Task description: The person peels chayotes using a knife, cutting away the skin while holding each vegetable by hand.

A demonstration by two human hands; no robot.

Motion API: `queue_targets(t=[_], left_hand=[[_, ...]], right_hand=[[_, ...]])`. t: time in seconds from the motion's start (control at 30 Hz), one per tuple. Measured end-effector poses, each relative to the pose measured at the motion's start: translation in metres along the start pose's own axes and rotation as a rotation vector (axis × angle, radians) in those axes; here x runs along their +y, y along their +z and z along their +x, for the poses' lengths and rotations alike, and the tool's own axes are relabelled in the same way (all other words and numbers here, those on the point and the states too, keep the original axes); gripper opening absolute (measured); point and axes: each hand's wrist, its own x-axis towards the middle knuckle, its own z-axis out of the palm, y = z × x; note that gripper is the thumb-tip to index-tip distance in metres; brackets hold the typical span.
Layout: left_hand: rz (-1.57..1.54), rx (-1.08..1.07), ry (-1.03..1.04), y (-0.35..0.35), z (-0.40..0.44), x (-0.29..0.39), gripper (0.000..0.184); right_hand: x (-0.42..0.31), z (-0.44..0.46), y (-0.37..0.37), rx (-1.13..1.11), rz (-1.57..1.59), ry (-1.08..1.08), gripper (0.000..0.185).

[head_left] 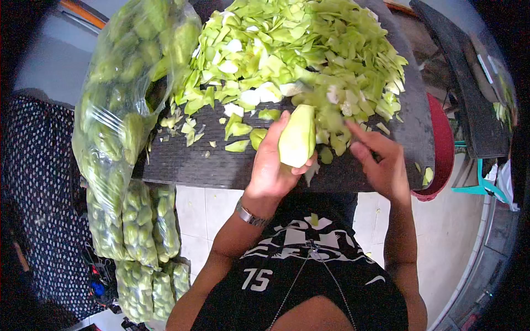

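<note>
My left hand [274, 160] is wrapped round a peeled pale green vegetable [298, 137], held up over the front edge of the dark table [221, 168]. To its right, my right hand [381, 160] is closed with its fingers bent, apart from the vegetable; motion blur around the fingertips hides what it grips. Behind both hands lies a big heap of green and white peelings [298, 49]. A few loose peels [238, 128] are scattered left of my left hand.
A large clear plastic bag of green vegetables [124, 83] lies along the table's left end. Several more filled bags [138, 220] stand on the floor below. A red tub [441, 149] and a turquoise stool [480, 179] are at the right. Dotted dark cloth [44, 193] hangs far left.
</note>
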Motion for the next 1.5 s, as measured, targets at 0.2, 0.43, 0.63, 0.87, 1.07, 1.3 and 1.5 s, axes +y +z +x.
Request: queue_targets(t=[0.2,0.43,0.63,0.87,1.07,1.3,1.5], left_hand=[[-0.032,0.091,-0.03,-0.007,0.002,0.005,0.047],[-0.126,0.16,0.02,-0.01,0.014,-0.006,0.048],[-0.019,0.004,0.055,-0.015,0.007,-0.009,0.052],[0.095,0.069,0.218,-0.002,0.003,-0.021,0.044],[-0.213,-0.184,-0.055,-0.043,0.015,-0.014,0.047],[-0.015,0.016,-0.065,-0.014,-0.005,-0.001,0.043],[0.01,0.143,-0.06,-0.008,0.003,0.001,0.043]], right_hand=[[-0.006,0.004,-0.021,-0.167,0.797,0.718,0.049],[-0.037,-0.016,0.018,-0.156,-0.122,-0.12,0.052],[-0.052,-0.018,0.016,-0.232,-0.126,-0.115,0.055],[-0.045,-0.018,0.022,-0.184,-0.127,-0.165,0.052],[-0.044,-0.013,0.017,-0.177,-0.183,-0.118,0.054],[0.007,-0.008,0.005,-0.032,-0.185,0.07,0.044],[-0.012,0.01,-0.027,-0.269,0.439,0.859,0.029]])
